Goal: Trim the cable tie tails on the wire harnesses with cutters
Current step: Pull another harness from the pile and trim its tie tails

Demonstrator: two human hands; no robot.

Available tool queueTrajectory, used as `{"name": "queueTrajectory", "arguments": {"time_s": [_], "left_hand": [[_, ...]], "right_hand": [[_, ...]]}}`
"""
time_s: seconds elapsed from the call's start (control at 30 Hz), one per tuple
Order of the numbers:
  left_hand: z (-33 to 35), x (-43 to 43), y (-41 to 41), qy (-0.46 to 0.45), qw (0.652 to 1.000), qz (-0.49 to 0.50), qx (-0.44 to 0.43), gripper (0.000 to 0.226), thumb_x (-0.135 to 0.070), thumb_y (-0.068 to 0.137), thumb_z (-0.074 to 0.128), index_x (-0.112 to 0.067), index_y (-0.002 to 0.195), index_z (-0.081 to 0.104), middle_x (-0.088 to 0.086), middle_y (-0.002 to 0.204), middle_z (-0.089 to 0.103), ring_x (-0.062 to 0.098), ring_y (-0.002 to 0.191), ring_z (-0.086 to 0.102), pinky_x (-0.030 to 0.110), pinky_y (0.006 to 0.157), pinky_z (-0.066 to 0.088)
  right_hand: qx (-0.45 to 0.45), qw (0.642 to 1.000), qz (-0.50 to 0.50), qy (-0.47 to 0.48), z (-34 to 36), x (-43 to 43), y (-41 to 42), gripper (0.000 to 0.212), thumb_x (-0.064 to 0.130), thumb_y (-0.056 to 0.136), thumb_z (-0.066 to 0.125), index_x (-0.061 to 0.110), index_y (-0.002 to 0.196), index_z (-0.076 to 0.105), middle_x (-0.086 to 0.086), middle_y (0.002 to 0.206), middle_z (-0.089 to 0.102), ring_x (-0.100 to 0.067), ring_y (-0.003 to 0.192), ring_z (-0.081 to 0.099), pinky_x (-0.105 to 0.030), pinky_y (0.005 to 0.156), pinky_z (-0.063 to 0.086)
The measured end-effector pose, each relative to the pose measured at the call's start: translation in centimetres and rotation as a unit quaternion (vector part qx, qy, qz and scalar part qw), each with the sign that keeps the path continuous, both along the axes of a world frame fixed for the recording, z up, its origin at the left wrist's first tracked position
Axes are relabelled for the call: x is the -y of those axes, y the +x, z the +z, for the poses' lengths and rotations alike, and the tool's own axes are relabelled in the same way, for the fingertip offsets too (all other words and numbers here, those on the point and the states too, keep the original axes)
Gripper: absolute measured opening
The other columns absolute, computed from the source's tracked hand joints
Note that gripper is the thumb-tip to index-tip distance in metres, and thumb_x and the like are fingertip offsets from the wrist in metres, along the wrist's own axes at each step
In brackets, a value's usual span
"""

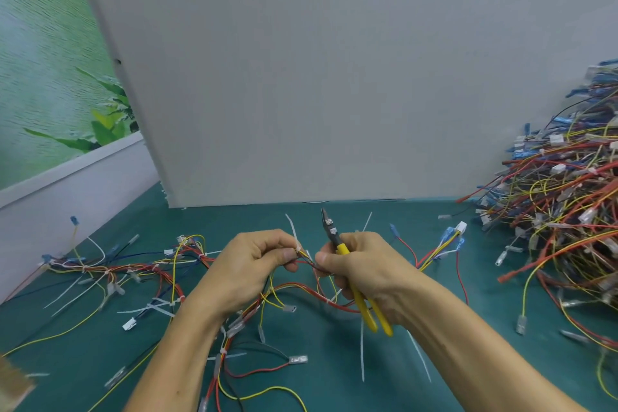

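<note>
the left hand (247, 264) pinches a thin bundle of red and yellow wires (307, 260) between curled thumb and fingers, right at a white plastic cable tie (297, 247) whose tail stands upward. the right hand (363, 266) is wrapped round the yellow-handled cutters (342, 248), thumb pressing the same bundle; the dark blades point up and away, pressed together, just right of the tie. both hands hover above the teal table mat (334, 385). more tied harnesses (133, 269) lie left, a big tangled pile of wires (561, 211) right, a grey board (334, 77) behind.
</note>
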State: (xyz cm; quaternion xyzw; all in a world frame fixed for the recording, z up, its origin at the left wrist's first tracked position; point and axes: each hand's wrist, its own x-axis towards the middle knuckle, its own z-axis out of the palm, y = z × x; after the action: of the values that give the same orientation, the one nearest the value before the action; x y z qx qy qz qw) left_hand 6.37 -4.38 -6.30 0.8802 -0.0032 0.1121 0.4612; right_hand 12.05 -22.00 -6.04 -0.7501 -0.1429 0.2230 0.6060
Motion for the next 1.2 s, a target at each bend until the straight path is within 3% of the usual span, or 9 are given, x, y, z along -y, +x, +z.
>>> {"name": "queueTrajectory", "arguments": {"time_s": [0.2, 0.3, 0.4, 0.5, 0.63, 0.73, 0.93, 1.07, 1.2], "left_hand": [[0.1, 0.2, -0.1, 0.007, 1.000, -0.014, -0.020, 0.029, -0.010, 0.092, 0.060, -0.033, 0.079, 0.071, -0.002, 0.076, 0.072, 0.009, 0.079, 0.066, 0.038, 0.090, 0.048], [0.1, 0.2, -0.1, 0.021, 0.999, -0.013, -0.030, 0.026, -0.010, 0.092, 0.060, -0.029, 0.078, 0.071, -0.002, 0.075, 0.072, 0.013, 0.081, 0.067, 0.044, 0.091, 0.048], [0.0, 0.2, -0.1, 0.024, 0.999, 0.001, -0.034, 0.025, -0.012, 0.093, 0.059, -0.029, 0.077, 0.069, -0.002, 0.073, 0.072, 0.019, 0.081, 0.067, 0.047, 0.090, 0.047], [-0.2, 0.2, -0.1, 0.023, 0.999, 0.017, -0.034, 0.020, -0.015, 0.094, 0.059, -0.027, 0.080, 0.067, -0.002, 0.073, 0.073, 0.011, 0.076, 0.069, 0.043, 0.089, 0.049], [-0.2, 0.3, 0.0, 0.017, 0.999, 0.018, -0.041, 0.015, -0.018, 0.094, 0.058, -0.025, 0.084, 0.066, -0.002, 0.072, 0.073, 0.011, 0.071, 0.070, 0.035, 0.082, 0.049], [-0.2, 0.1, -0.2, -0.009, 0.999, 0.003, -0.051, 0.011, -0.016, 0.094, 0.058, -0.021, 0.089, 0.067, 0.001, 0.073, 0.074, 0.016, 0.071, 0.071, 0.030, 0.079, 0.051], [-0.1, -0.7, -0.1, -0.015, 0.999, 0.045, -0.025, 0.019, -0.006, 0.092, 0.058, -0.020, 0.086, 0.070, 0.000, 0.077, 0.074, 0.010, 0.075, 0.070, 0.027, 0.080, 0.050], [-0.2, -1.0, -0.1, 0.023, 0.997, 0.063, -0.026, 0.018, -0.011, 0.086, 0.067, -0.028, 0.083, 0.071, -0.010, 0.078, 0.073, -0.001, 0.072, 0.064, 0.022, 0.074, 0.046], [-0.4, -1.5, 0.1, 0.069, 0.992, 0.101, -0.022, 0.019, -0.010, 0.087, 0.066, -0.026, 0.079, 0.070, -0.008, 0.076, 0.073, 0.005, 0.076, 0.068, 0.029, 0.081, 0.051]], "right_hand": [[0.028, 0.999, 0.009, -0.024, -0.3, 0.1, 0.2, 0.014, 0.009, 0.087, 0.069, 0.015, 0.084, 0.057, 0.001, 0.065, 0.052, -0.014, 0.057, 0.043, -0.027, 0.054, 0.039], [0.058, 0.998, 0.006, -0.040, -0.6, 0.0, 0.3, 0.019, 0.006, 0.085, 0.070, 0.019, 0.083, 0.057, 0.004, 0.070, 0.053, -0.009, 0.059, 0.047, -0.023, 0.058, 0.039], [0.120, 0.991, -0.010, -0.052, -0.8, 0.1, 0.3, 0.019, 0.012, 0.084, 0.072, 0.024, 0.082, 0.057, 0.008, 0.070, 0.055, -0.004, 0.060, 0.051, -0.018, 0.058, 0.043], [0.184, 0.981, -0.001, -0.063, -0.9, 0.4, 0.0, 0.019, 0.021, 0.084, 0.073, 0.027, 0.081, 0.056, 0.011, 0.072, 0.058, 0.002, 0.058, 0.053, -0.009, 0.052, 0.041], [0.318, 0.931, -0.075, -0.163, -1.2, -0.1, -0.4, 0.015, 0.033, 0.087, 0.066, 0.025, 0.089, 0.054, 0.006, 0.082, 0.062, -0.022, 0.084, 0.056, -0.032, 0.071, 0.046], [0.388, 0.888, -0.152, -0.195, -1.9, -0.9, -0.7, 0.023, 0.037, 0.091, 0.057, 0.022, 0.083, 0.041, 0.007, 0.075, 0.048, -0.028, 0.079, 0.048, -0.037, 0.062, 0.034], [0.340, 0.898, -0.215, -0.176, -2.3, 0.9, 0.5, 0.038, 0.041, 0.091, 0.057, 0.022, 0.068, 0.034, 0.009, 0.060, 0.046, -0.029, 0.069, 0.042, -0.037, 0.058, 0.028], [0.327, 0.896, -0.253, -0.162, -1.6, 3.3, 1.5, 0.027, 0.036, 0.086, 0.063, 0.018, 0.073, 0.048, 0.004, 0.065, 0.055, -0.032, 0.074, 0.048, -0.036, 0.062, 0.029], [0.274, 0.911, -0.274, -0.137, -1.0, 5.5, 2.2, 0.018, 0.029, 0.084, 0.066, 0.017, 0.076, 0.055, 0.005, 0.068, 0.057, -0.032, 0.080, 0.053, -0.035, 0.063, 0.032]]}}
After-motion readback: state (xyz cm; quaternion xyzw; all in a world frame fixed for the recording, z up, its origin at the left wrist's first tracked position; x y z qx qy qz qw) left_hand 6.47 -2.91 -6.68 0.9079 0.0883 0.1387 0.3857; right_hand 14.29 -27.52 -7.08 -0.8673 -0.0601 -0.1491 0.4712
